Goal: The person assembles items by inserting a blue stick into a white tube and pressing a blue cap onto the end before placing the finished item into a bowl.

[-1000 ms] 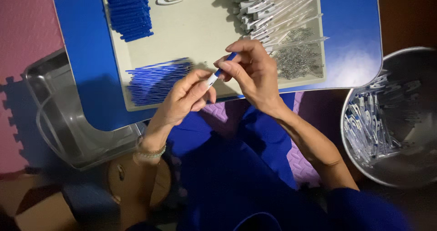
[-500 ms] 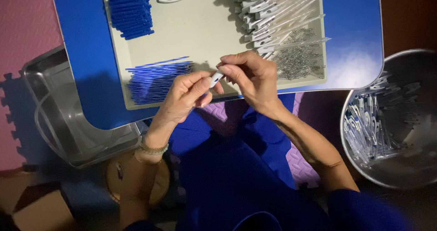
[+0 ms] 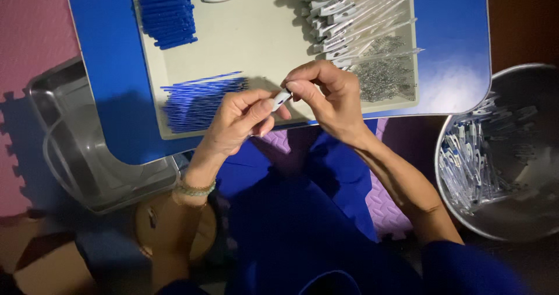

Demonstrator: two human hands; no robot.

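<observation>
The table (image 3: 454,50) looks like smooth blue plastic with a soft sheen, and the tray (image 3: 250,45) on it is matt, cream-coloured plastic. The bowl (image 3: 524,213) and the pan (image 3: 75,155) are dull, brushed-looking metal, and the floor mat (image 3: 29,33) is matt pink foam. The pen part (image 3: 280,99) between the hands looks like glossy white plastic, the clear tubes (image 3: 372,10) shiny and see-through.

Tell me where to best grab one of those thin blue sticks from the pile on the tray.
Pinch a blue stick at its right end, coming from above on the side near the left hand. They lie flat and side by side, with tips fanned out there.
</observation>
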